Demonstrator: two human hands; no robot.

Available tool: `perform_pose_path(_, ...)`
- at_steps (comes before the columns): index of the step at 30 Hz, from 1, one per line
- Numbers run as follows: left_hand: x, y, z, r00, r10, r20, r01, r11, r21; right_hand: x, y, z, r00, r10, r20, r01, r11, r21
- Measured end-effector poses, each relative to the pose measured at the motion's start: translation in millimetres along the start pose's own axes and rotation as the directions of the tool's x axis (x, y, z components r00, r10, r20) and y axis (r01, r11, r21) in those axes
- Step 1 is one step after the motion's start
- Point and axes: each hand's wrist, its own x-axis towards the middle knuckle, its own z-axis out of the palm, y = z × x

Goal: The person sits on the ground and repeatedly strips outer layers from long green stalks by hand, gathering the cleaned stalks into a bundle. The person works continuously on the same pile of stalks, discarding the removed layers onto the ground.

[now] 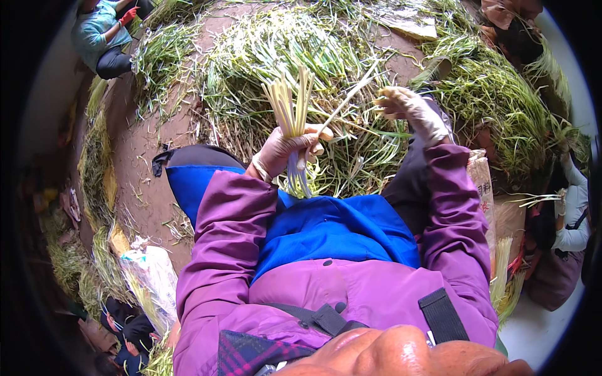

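Observation:
My left hand (287,149), in a thin pale glove, is closed around a bundle of pale yellow-green plant stalks (292,105) above my lap. Their cut-looking ends point up and away, and thinner ends hang below the fist. One longer, thin stalk (350,96) slants from my left fingertips up to the right. My right hand (409,105), also gloved, is raised at the right with its fingers apart and nothing seen in it. Between my knees lies a large heap of green stalks and leaves (263,61). A blue apron (329,230) covers my lap.
More green plant heaps (498,103) lie at the right and back left. A printed sack (479,188) stands beside my right arm; a white plastic sack (153,277) lies at lower left. Several other people sit around the edges, one with a red glove (128,16).

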Motion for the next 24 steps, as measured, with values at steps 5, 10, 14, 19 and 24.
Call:
perform_pose_path(5, 0.9, -5.9, 0.0, 0.999, -0.034, -0.008, 0.035, 0.994, 0.107, 31.8, -3.6, 54.9, 0.986, -0.025, -0.167, 0.055, 0.982, 0.181)
perform_pose_path(10, 2.7, -9.5, -0.2, 0.997, -0.074, -0.017, 0.076, 0.986, 0.147, 33.4, -9.0, 78.4, 0.971, -0.081, -0.226, 0.13, 0.969, 0.21)
perform_pose_path(14, 6.1, -10.1, 6.2, 0.999, -0.008, -0.053, 0.008, 1.0, 0.01, 32.4, -9.0, 112.9, 0.989, -0.128, -0.078, 0.136, 0.986, 0.102)
perform_pose_path(19, 7.2, -8.4, 5.2, 0.991, 0.008, -0.133, -0.021, 0.995, -0.095, 29.9, -7.3, 140.2, 0.985, -0.138, -0.108, 0.084, 0.914, -0.396)
perform_pose_path(24, 7.8, -10.4, 0.2, 0.98, 0.013, -0.2, -0.037, 0.992, -0.116, 18.9, -4.4, 138.3, 0.968, -0.252, -0.009, 0.227, 0.886, -0.403)
